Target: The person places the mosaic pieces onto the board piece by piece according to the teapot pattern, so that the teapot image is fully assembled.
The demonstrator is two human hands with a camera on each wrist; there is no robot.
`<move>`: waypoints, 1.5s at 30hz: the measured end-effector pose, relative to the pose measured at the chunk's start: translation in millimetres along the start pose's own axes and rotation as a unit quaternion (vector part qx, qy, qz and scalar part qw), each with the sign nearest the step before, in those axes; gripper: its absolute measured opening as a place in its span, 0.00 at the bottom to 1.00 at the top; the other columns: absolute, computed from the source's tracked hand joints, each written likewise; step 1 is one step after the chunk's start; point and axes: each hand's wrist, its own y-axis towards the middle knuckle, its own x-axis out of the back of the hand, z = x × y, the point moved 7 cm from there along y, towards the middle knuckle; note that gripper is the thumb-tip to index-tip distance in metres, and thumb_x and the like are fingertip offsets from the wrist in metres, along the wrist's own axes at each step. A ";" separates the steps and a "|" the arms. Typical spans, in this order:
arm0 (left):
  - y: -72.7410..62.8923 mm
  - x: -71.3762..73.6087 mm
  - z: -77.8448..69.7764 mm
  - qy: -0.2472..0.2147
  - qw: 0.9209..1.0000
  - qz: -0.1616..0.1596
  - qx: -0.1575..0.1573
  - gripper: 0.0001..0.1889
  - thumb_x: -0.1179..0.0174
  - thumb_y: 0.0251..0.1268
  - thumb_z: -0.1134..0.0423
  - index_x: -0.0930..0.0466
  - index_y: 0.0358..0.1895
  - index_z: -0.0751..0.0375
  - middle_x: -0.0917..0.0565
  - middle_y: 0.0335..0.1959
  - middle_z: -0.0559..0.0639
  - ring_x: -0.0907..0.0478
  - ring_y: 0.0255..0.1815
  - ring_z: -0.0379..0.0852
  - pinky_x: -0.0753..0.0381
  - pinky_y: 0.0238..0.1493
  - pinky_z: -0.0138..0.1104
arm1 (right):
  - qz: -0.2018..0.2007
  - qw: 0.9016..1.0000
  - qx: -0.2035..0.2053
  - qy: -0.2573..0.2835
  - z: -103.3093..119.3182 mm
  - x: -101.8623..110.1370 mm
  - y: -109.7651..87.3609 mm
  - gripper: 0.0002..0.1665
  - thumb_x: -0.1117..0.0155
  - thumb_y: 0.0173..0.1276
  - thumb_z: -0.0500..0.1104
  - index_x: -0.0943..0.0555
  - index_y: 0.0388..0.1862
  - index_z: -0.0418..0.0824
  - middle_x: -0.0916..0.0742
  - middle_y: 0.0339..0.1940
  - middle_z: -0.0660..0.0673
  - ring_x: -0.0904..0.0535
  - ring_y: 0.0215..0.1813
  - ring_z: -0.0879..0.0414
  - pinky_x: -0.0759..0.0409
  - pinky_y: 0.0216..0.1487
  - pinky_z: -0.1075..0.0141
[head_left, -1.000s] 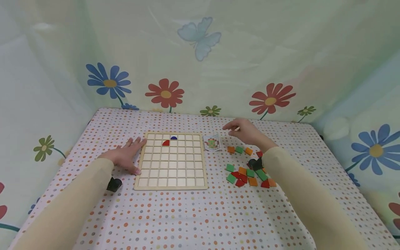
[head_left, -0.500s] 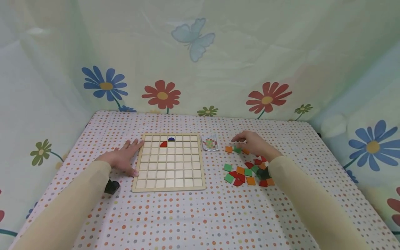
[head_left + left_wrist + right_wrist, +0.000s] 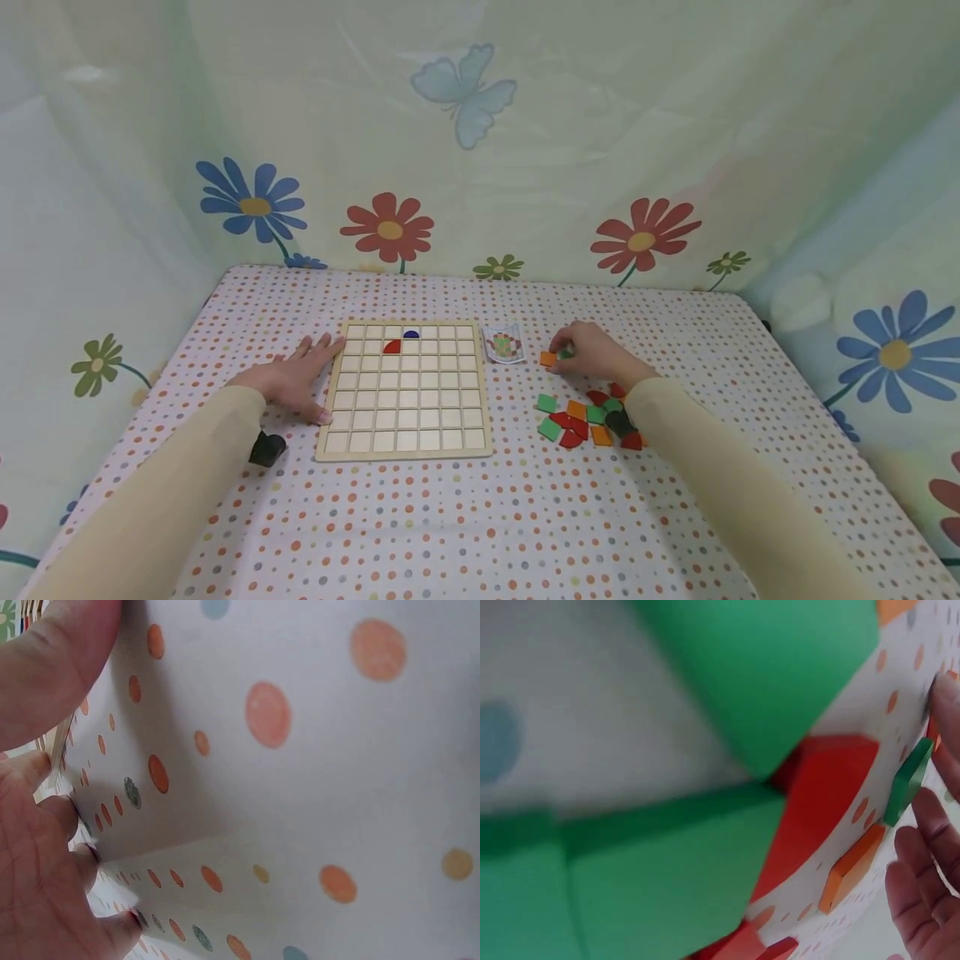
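My left hand (image 3: 288, 385) rests spread at the left edge of a wooden grid board (image 3: 405, 457), its fingertips and thumb on the frame. A red quarter-circle tile (image 3: 392, 347) and a blue half-circle tile (image 3: 411, 334) lie in the board's upper squares. Right of the card, my right hand (image 3: 596, 354) is low over the table, thumb and index finger pinching the right side of an orange square tile (image 3: 547, 359). Under that hand a green square tile (image 3: 565, 354) shows partly; the right wrist view has a green tile (image 3: 909, 781) between thumb and curled fingers.
A small picture card (image 3: 503, 344) lies against the board's right side. Nearer me is a loose pile of green, orange and red tiles (image 3: 576, 409), partly under the right wrist's black camera (image 3: 619, 423). A dotted cloth (image 3: 420, 525) covers the table; a flowered curtain stands behind.
My right hand has come down and nearer from above the row of tiles, then slightly left to the orange tile. The left hand stays at the board; the head view shifted slightly.
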 end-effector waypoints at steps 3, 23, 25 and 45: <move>0.0 1.7 -1.4 0.001 1.000 -0.002 -0.001 0.65 0.22 0.52 0.54 0.62 0.84 0.61 0.66 0.84 0.69 0.72 0.83 0.73 0.65 0.76 0.73 | -0.004 1.000 -0.013 0.001 -0.9 1.0 0.4 0.17 0.26 0.67 0.42 0.15 0.52 0.35 0.13 0.51 0.38 0.23 0.52 0.46 0.21 0.61 0.50; -1.8 6.6 3.0 -0.005 1.000 -0.007 0.001 0.64 0.22 0.53 0.54 0.63 0.84 0.60 0.67 0.84 0.68 0.73 0.83 0.72 0.66 0.76 0.72 | -0.040 0.997 0.008 0.060 29.1 28.2 7.3 0.18 0.31 0.71 0.41 0.16 0.57 0.36 0.18 0.64 0.34 0.27 0.70 0.37 0.28 0.72 0.42; -0.9 5.6 4.2 -0.007 1.000 -0.006 0.001 0.64 0.22 0.53 0.54 0.63 0.84 0.60 0.67 0.84 0.68 0.73 0.83 0.72 0.66 0.76 0.72 | -0.040 0.997 0.022 0.066 42.1 28.3 10.8 0.18 0.30 0.71 0.41 0.16 0.56 0.36 0.18 0.63 0.35 0.27 0.69 0.38 0.27 0.72 0.43; -1.1 -0.7 0.8 -0.018 1.000 -0.001 -0.012 0.63 0.23 0.54 0.54 0.62 0.84 0.58 0.67 0.84 0.67 0.73 0.83 0.72 0.66 0.76 0.73 | -0.008 0.990 0.092 0.108 137.5 -10.5 50.2 0.16 0.28 0.69 0.42 0.13 0.54 0.41 0.16 0.64 0.41 0.26 0.73 0.45 0.25 0.71 0.51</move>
